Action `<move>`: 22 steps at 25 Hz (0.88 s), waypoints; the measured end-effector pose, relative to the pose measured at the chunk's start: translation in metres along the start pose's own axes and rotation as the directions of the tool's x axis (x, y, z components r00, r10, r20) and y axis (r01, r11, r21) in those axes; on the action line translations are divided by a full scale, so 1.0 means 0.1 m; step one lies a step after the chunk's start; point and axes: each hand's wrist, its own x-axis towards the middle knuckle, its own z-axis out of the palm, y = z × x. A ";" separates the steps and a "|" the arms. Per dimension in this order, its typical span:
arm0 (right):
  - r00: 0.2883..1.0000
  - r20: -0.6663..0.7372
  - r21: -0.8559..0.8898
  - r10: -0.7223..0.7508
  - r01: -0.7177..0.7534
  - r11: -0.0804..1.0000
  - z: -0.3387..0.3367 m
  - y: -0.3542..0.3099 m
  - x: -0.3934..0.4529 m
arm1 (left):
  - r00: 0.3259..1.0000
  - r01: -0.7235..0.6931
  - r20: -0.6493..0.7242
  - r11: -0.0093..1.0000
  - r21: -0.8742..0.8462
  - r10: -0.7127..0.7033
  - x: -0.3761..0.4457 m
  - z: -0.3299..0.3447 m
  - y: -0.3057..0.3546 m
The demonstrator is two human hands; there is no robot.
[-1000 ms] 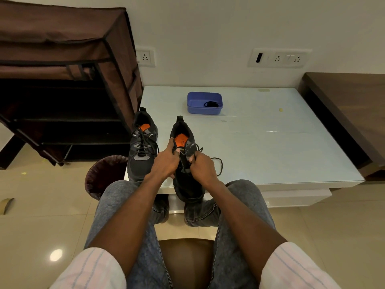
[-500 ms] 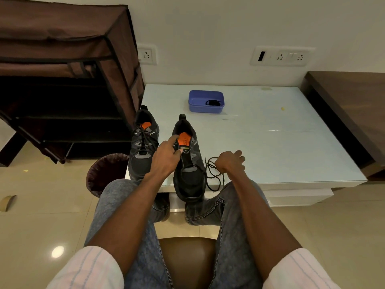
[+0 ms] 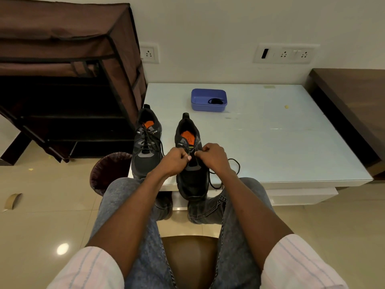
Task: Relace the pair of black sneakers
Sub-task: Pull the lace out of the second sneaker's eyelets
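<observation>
Since half a second ago the right hand (image 3: 214,156) has come back from the loose lace (image 3: 226,174) beside the shoe to the middle of the nearer sneaker (image 3: 191,163), and now meets the left hand (image 3: 176,161) over the eyelets. Both hands have their fingers curled and pinched at the lace area just below the orange insole; the left fingers (image 3: 185,156) and the right ones seem to pinch lace ends, though the strands between them are too small to make out clearly. From under the right hand the lace trails out in a loop on the worktop (image 3: 291,142), right of the shoe.

That sneaker stands near the front edge of the worktop, toe overhanging toward the person's knees. Its partner, the second sneaker (image 3: 146,147), stands just beside it on the left, laced, apart from both hands. Farther back on the worktop sits a blue tub (image 3: 208,100) with a dark coiled item inside. A brown fabric shoe rack (image 3: 68,80) stands left of the worktop, and a dark wastebasket (image 3: 108,170) is on the floor below the second sneaker.
</observation>
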 end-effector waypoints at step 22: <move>0.999 0.010 -0.044 -0.050 0.051 0.998 0.03 0.05 0.02 | 0.979 -0.205 0.052 0.945 0.255 0.199 0.04 0.07 -0.06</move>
